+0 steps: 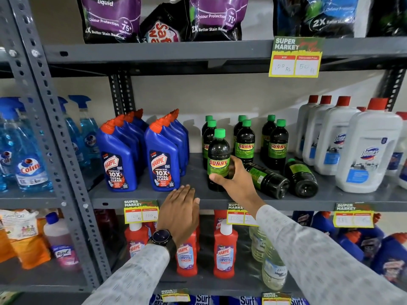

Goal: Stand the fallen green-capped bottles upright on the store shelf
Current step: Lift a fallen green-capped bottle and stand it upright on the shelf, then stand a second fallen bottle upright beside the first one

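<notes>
My right hand [233,177] grips a dark green-capped Sunny bottle [218,155], which stands upright at the front of the grey shelf [198,197]. Two more such bottles lie on their sides to its right, bases toward me: one [267,180] just beside my wrist, the other [301,178] further right. Behind them several Sunny bottles [278,146] stand upright in rows. My left hand [179,208] hovers flat, fingers together, at the shelf's front edge and holds nothing.
Blue Harpic bottles [163,159] stand left of the Sunny group, white Domex bottles [370,150] to the right. Price tags [141,211] hang on the shelf edge. Red Harpic bottles [224,249] fill the shelf below, detergent pouches [110,18] the one above.
</notes>
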`<move>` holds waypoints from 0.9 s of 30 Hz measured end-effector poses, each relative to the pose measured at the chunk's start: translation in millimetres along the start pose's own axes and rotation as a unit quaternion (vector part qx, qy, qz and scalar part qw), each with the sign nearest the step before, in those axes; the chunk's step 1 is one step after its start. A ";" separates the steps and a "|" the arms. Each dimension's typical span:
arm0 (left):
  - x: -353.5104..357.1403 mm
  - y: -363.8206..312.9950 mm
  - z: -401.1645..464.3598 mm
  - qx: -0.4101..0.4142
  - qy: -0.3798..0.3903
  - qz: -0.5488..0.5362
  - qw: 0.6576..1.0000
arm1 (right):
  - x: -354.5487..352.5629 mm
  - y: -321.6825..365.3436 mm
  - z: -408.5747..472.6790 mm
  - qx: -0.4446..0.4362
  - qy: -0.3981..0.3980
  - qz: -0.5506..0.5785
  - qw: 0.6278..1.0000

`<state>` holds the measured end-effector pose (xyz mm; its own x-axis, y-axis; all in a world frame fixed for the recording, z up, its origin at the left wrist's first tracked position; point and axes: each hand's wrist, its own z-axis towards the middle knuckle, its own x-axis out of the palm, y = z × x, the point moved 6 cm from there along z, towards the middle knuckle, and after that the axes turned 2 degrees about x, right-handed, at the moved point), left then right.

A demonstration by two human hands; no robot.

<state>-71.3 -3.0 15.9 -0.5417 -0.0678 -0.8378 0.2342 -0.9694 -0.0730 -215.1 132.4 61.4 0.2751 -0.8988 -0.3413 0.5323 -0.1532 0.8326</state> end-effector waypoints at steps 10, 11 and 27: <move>6.0 2.5 34.6 -0.008 0.065 0.002 0.998 | -69.7 20.3 53.1 0.056 0.030 -0.336 0.940; 9.9 3.5 34.0 -0.014 0.069 0.001 0.998 | -72.7 12.8 55.0 0.104 0.084 -0.373 0.918; 10.8 1.3 27.6 -0.032 0.048 -0.001 0.998 | -96.7 6.0 71.7 0.204 0.070 -0.176 0.960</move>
<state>-99.1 -11.5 21.6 -0.4623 -0.0406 -0.8858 0.2866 -0.9522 -0.1060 -295.9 189.0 130.7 0.2557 -0.7020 -0.6647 0.2621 -0.6114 0.7466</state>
